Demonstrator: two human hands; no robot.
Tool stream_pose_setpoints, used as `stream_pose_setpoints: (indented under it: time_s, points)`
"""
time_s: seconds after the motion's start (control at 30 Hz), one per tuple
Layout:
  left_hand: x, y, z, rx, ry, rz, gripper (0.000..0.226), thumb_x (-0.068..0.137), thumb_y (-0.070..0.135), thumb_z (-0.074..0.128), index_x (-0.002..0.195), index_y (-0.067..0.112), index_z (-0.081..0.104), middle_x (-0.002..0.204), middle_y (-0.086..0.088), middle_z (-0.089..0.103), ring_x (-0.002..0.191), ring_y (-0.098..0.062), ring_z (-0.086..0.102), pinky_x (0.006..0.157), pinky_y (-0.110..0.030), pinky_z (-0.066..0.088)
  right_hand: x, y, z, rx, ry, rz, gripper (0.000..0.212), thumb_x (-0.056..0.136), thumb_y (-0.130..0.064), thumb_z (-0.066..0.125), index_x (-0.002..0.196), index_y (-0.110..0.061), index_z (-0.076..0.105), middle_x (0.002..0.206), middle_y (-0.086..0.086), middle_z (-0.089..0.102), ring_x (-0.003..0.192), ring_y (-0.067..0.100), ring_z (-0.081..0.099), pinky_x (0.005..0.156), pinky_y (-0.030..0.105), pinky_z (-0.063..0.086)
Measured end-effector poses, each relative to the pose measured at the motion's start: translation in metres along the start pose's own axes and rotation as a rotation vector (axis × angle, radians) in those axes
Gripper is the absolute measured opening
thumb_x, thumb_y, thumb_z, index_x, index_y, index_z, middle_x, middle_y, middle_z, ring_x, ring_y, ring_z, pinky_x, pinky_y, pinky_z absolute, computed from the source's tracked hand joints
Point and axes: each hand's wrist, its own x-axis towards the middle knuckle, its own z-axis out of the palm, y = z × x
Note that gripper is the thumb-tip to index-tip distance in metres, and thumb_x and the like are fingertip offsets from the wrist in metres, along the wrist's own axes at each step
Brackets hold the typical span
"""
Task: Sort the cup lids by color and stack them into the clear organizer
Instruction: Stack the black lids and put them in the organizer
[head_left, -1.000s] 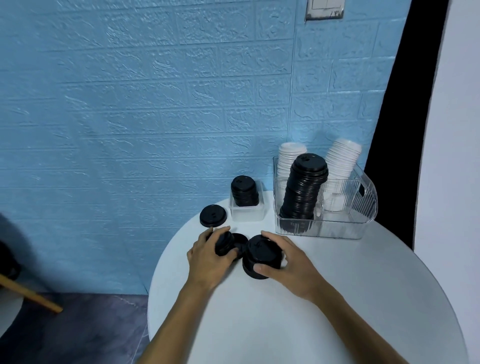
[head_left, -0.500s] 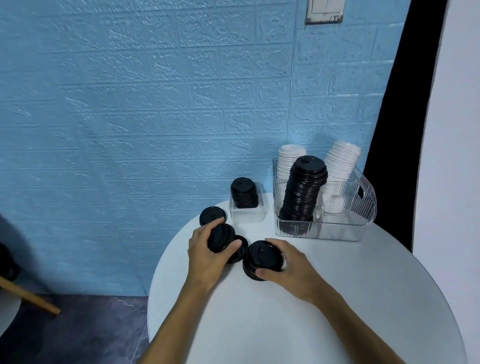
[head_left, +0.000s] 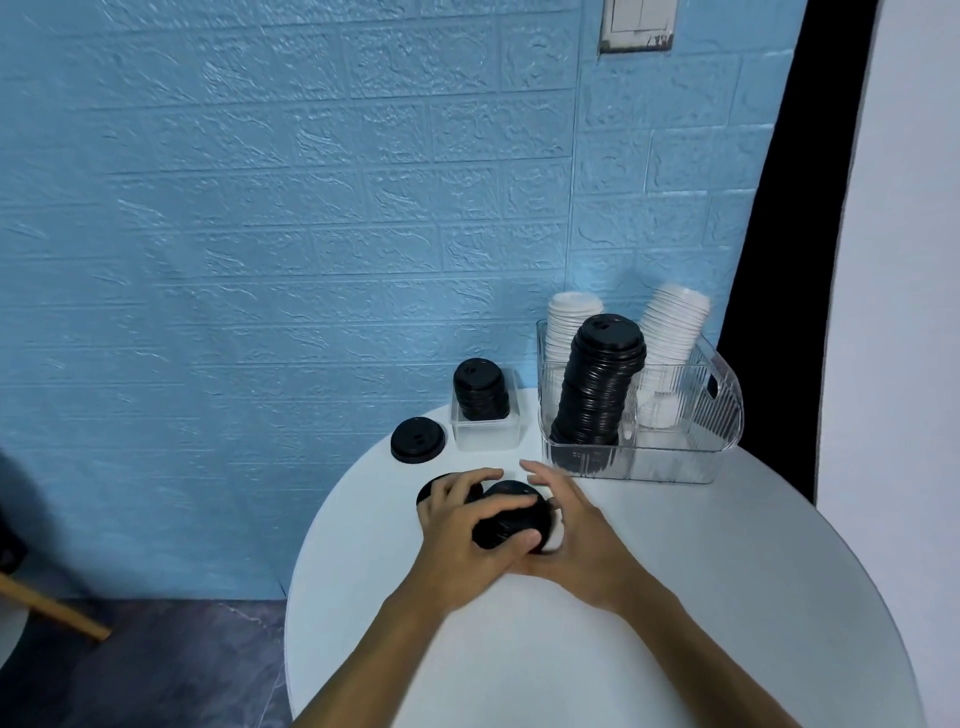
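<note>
A short stack of black lids (head_left: 511, 514) is held between both hands just above the round white table (head_left: 675, 597). My left hand (head_left: 462, 525) grips its left side and top. My right hand (head_left: 576, 530) cups its right side, with something white showing under the stack. Another black lid (head_left: 426, 491) lies partly hidden behind my left hand. The clear organizer (head_left: 675, 457) stands at the back right, holding a tall leaning black lid stack (head_left: 597, 384) and two white lid stacks (head_left: 670, 332).
A single black lid (head_left: 417, 439) lies flat at the table's back left edge. Beside it a small clear box (head_left: 485, 436) holds a short black lid stack (head_left: 480, 389). The blue brick-pattern wall stands right behind the table. A wooden leg shows at the lower left.
My left hand has brought its black lids rightward onto the stack under my right hand. Both hands now close around one combined stack.
</note>
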Motion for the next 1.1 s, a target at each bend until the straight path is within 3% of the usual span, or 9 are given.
stream_pose_setpoints:
  time_s: [0.13, 0.27, 0.4, 0.53, 0.67, 0.73, 0.9, 1.0, 1.1]
  points:
    - [-0.003, 0.006, -0.006, -0.066, 0.013, -0.016, 0.05, 0.073, 0.064, 0.063, 0.122, 0.057, 0.057, 0.132, 0.033, 0.048, 0.133, 0.003, 0.024, 0.108, -0.025, 0.014, 0.0, 0.001, 0.002, -0.001, 0.025, -0.026, 0.08, 0.065, -0.056, 0.085, 0.137, -0.046, 0.052, 0.129, -0.031, 0.055, 0.123, -0.004, 0.054, 0.106, 0.023, 0.045]
    - [0.0, -0.002, -0.025, -0.175, 0.097, -0.226, 0.066, 0.07, 0.036, 0.054, 0.133, 0.053, 0.047, 0.146, 0.024, 0.042, 0.141, -0.004, 0.02, 0.116, -0.035, 0.011, 0.002, 0.005, 0.003, 0.005, 0.04, 0.02, 0.082, 0.066, -0.058, 0.085, 0.139, -0.044, 0.05, 0.131, -0.033, 0.053, 0.126, -0.009, 0.049, 0.109, 0.02, 0.04]
    - [0.005, -0.021, -0.027, 0.082, -0.12, -0.32, 0.062, 0.073, 0.044, 0.06, 0.133, 0.057, 0.05, 0.159, 0.011, 0.033, 0.148, -0.015, 0.022, 0.118, -0.038, 0.013, 0.002, 0.004, 0.004, -0.003, 0.048, 0.054, 0.08, 0.065, -0.05, 0.083, 0.138, -0.044, 0.05, 0.129, -0.031, 0.053, 0.123, -0.008, 0.051, 0.107, 0.02, 0.043]
    - [0.006, -0.025, -0.02, 0.059, 0.018, -0.284, 0.032, 0.081, 0.044, 0.07, 0.113, 0.047, 0.067, 0.132, 0.02, 0.059, 0.128, -0.008, 0.051, 0.109, -0.033, 0.033, 0.003, 0.004, 0.003, -0.003, 0.047, 0.073, 0.077, 0.064, -0.046, 0.08, 0.135, -0.046, 0.05, 0.127, -0.03, 0.053, 0.121, -0.004, 0.053, 0.106, 0.023, 0.045]
    - [0.004, -0.013, -0.028, -0.261, 0.308, -0.36, 0.013, 0.097, 0.044, 0.062, 0.088, 0.036, 0.066, 0.08, 0.016, 0.07, 0.081, -0.014, 0.066, 0.073, -0.018, 0.047, 0.003, 0.004, 0.004, 0.002, 0.041, 0.078, 0.077, 0.065, -0.048, 0.08, 0.135, -0.046, 0.048, 0.127, -0.031, 0.052, 0.122, -0.005, 0.051, 0.106, 0.021, 0.044]
    - [0.004, -0.004, -0.029, -0.454, 0.415, -0.374, 0.018, 0.101, 0.042, 0.055, 0.093, 0.03, 0.065, 0.082, 0.012, 0.072, 0.078, -0.017, 0.069, 0.069, -0.023, 0.052, 0.003, 0.003, 0.004, 0.005, 0.038, 0.079, 0.077, 0.067, -0.047, 0.08, 0.137, -0.046, 0.048, 0.129, -0.031, 0.051, 0.123, -0.006, 0.05, 0.107, 0.02, 0.043]
    - [0.009, 0.028, -0.029, -0.915, 0.403, -0.399, 0.024, 0.102, 0.035, 0.051, 0.118, 0.018, 0.058, 0.092, 0.003, 0.079, 0.076, -0.03, 0.077, 0.06, -0.028, 0.06, 0.002, 0.0, 0.006, 0.016, 0.046, 0.073, 0.08, 0.063, -0.055, 0.078, 0.137, -0.044, 0.05, 0.129, -0.03, 0.053, 0.122, -0.005, 0.051, 0.108, 0.023, 0.044]
    - [0.013, 0.031, -0.028, -0.957, 0.401, -0.424, 0.024, 0.104, 0.034, 0.05, 0.116, 0.018, 0.062, 0.094, -0.001, 0.079, 0.075, -0.036, 0.076, 0.054, -0.028, 0.059, 0.002, -0.001, 0.007, 0.017, 0.07, 0.073, 0.089, 0.059, -0.058, 0.08, 0.14, -0.04, 0.049, 0.131, -0.026, 0.055, 0.123, -0.004, 0.052, 0.109, 0.022, 0.043]
    - [0.014, 0.028, -0.023, -0.854, 0.464, -0.457, 0.023, 0.102, 0.033, 0.055, 0.11, 0.018, 0.071, 0.083, 0.005, 0.078, 0.071, -0.017, 0.073, 0.053, -0.025, 0.055, 0.003, -0.002, 0.009, 0.028, 0.076, 0.088, 0.103, 0.053, -0.061, 0.087, 0.144, -0.041, 0.042, 0.133, -0.023, 0.056, 0.123, -0.003, 0.053, 0.107, 0.019, 0.04]
